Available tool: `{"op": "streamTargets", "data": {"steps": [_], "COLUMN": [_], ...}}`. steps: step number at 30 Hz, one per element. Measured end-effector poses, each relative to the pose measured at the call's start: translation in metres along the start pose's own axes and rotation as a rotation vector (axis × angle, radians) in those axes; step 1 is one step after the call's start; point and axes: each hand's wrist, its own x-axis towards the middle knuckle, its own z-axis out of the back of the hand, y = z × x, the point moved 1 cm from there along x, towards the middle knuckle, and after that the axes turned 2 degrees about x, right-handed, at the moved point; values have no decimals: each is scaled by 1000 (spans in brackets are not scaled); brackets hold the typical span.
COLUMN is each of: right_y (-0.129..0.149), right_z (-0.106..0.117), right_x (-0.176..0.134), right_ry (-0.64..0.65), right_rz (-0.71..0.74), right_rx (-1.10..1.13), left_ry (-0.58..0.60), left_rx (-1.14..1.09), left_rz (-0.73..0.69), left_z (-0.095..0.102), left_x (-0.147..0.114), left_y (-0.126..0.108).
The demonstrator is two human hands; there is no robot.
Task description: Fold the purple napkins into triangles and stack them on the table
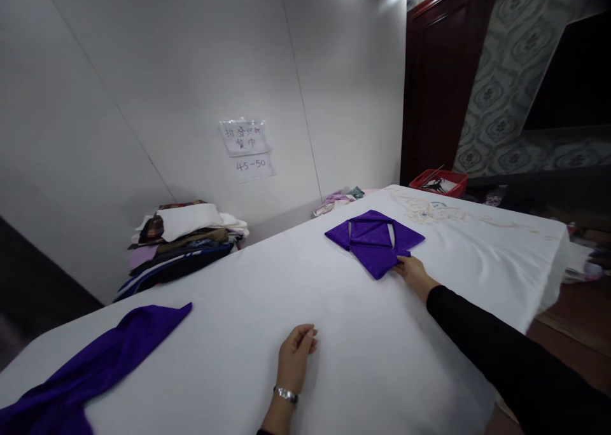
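A purple cloth napkin (pixel 370 238), folded into an angular shape with slits that show white beneath, lies flat on the white-covered table (pixel 248 352). My right hand (pixel 411 273) pinches its near right edge between thumb and fingers. Closer to me, my left hand (pixel 296 352) hovers at or just above the tabletop, its fingers curled in and nothing seen in them; a silver bracelet circles that wrist. Another purple cloth (pixel 109 352) lies loose and rumpled at the left, partly out of view.
A pile of folded clothes (pixel 186 238) stands beyond the table's far left edge, against a grey-white wall. More cloths (pixel 337 200) lie past the far edge. A red basket (pixel 439 184) stands at the far right. Pale embroidery (pixel 424 212) marks the tablecloth.
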Motion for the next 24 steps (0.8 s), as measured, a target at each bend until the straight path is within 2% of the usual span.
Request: {"op": "streamTargets", "data": {"steps": [10, 16, 20, 24], "right_y": [15, 34, 39, 34], "right_z": [2, 14, 22, 20], "right_x": [6, 10, 11, 16], "right_ry": [62, 86, 95, 130], "right_rz": [-75, -165, -145, -114], "right_rx": [-176, -342, -378, -365], "left_ry": [16, 26, 22, 21], "left_rx": [27, 44, 48, 58], "left_rz": [-1, -6, 2, 15], "left_z": [1, 2, 1, -1], "left_x": [0, 3, 3, 4], "left_y": [-3, -1, -1, 0]}}
